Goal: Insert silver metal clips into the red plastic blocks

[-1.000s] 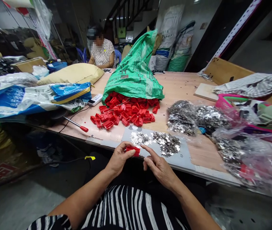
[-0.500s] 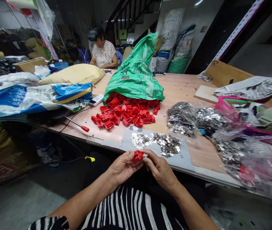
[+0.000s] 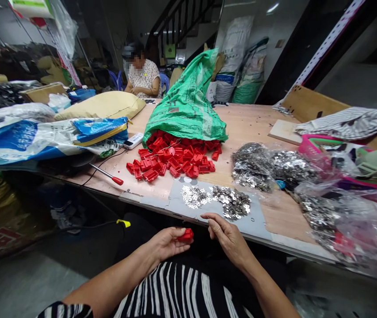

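My left hand [image 3: 166,243] is closed around a small red plastic part [image 3: 186,235], held over my lap just below the table edge. My right hand [image 3: 226,236] hovers beside it with fingers loosely curled and apart, holding nothing I can see, near the front edge of the grey mat [image 3: 261,218]. On the mat lie two small heaps of shiny metal pieces [image 3: 231,201]. Behind them a pile of red plastic parts [image 3: 175,160] spills from a green sack [image 3: 188,104].
Clear bags of metal pieces [image 3: 268,165] lie right, with a pink basket [image 3: 317,143] behind. A red-handled screwdriver [image 3: 107,174], a white remote [image 3: 132,140] and blue-white sacks [image 3: 42,137] sit left. Another person [image 3: 142,73] sits at the table's far end.
My hands came together on the red part, then separated. The left hand has dropped toward my lap with the part; the right hand has let go and moved right.
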Demonstrator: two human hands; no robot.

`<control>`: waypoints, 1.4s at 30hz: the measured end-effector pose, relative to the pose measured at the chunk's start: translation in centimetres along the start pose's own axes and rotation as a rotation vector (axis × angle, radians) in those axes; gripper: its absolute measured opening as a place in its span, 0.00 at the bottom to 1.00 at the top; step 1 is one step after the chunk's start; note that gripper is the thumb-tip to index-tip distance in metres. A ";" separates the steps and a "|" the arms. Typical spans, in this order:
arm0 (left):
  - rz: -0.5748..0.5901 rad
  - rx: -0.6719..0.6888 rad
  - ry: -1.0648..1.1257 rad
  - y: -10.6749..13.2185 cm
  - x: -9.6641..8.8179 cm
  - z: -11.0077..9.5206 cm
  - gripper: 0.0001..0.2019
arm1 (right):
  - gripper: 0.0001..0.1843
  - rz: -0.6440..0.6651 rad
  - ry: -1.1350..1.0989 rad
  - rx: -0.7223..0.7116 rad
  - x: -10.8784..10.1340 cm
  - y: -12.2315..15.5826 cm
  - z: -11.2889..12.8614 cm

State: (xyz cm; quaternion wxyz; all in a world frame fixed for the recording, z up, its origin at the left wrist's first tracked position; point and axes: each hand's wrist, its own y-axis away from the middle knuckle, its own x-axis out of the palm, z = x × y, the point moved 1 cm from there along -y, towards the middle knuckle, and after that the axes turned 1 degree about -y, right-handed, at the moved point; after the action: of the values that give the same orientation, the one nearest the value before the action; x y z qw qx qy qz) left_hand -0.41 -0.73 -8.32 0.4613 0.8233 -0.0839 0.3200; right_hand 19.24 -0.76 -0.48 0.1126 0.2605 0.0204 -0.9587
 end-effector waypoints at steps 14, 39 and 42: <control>-0.144 0.010 -0.007 -2.6 -3.3 1.1 0.19 | 0.14 -0.289 0.717 0.141 -3.6 -2.7 -1.3; -0.435 1.119 -0.845 3.5 -0.7 -10.0 0.14 | 0.08 -0.112 0.751 0.107 -3.8 -5.1 -1.6; -0.804 1.294 -1.185 2.4 -1.3 -12.0 0.21 | 0.08 -0.112 0.742 0.100 -3.4 -4.6 -1.7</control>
State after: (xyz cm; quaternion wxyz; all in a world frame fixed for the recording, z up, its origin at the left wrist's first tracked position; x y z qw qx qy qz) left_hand -7.84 7.45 -2.93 -0.1239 0.9132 0.1776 -0.3452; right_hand 21.93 4.64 -0.30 0.0324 0.5935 0.0273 -0.8037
